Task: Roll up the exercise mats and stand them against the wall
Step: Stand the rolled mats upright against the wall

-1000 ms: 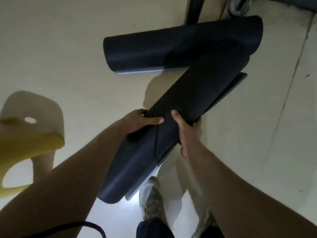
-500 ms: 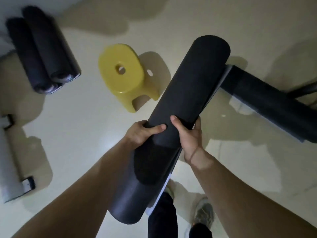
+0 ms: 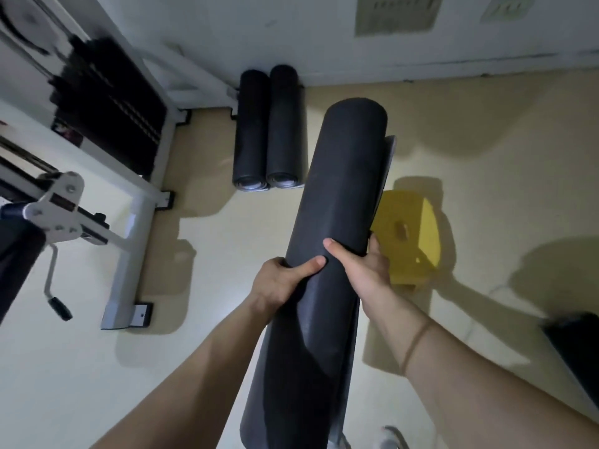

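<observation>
Head view — left hand (image 3: 278, 283) and right hand (image 3: 366, 270) both grasping rolled dark mat (image 3: 340, 189) — wall plate (image 3: 397, 14) markings blurred

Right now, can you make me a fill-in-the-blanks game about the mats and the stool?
The left hand and right hand grip ___ rolled mat.
Against the wall stand ___ other mats.
The stool beside the rolled mat is coloured ___.
Missing words: one; two; yellow.
</observation>
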A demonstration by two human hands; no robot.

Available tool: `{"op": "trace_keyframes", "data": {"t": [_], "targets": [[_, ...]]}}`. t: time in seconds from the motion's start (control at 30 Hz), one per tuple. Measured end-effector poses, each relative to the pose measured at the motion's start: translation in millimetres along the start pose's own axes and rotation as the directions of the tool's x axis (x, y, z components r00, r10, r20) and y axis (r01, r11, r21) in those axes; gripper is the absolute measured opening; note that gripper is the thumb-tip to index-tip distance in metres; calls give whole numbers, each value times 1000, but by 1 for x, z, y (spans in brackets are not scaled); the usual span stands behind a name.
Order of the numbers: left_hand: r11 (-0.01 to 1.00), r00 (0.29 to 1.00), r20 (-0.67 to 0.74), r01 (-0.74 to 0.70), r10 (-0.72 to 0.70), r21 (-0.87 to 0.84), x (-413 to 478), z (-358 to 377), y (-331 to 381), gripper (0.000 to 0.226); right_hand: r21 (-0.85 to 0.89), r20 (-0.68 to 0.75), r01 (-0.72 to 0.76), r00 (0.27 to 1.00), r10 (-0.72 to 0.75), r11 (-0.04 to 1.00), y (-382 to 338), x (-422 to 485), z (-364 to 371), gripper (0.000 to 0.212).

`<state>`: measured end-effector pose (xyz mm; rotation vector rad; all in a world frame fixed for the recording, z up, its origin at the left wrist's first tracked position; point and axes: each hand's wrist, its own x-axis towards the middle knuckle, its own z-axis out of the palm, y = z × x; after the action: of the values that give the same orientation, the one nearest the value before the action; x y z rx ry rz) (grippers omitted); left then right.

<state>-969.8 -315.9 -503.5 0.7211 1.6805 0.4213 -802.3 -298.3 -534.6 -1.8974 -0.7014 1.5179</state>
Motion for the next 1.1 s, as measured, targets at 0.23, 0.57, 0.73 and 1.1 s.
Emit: {"op": "trace_keyframes", "data": {"t": [0.23, 0.57, 0.73, 1.1], "targets": [[996, 998, -30, -53, 51, -67, 108, -53, 88, 64, -61, 19, 41, 999, -40, 997, -90, 121, 61, 118], [977, 988, 77, -122, 137, -173, 322, -81, 235, 42, -134, -30, 145, 988, -151, 980, -230, 327, 117, 80], [985, 984, 155, -62, 87, -159, 460, -81, 272, 62, -179, -95, 141, 983, -160, 974, -263, 445, 145, 98], [999, 992, 126, -1, 7, -47, 698, -33, 261, 95, -178, -113, 98, 986, -120, 979, -226, 676, 186, 60]]}}
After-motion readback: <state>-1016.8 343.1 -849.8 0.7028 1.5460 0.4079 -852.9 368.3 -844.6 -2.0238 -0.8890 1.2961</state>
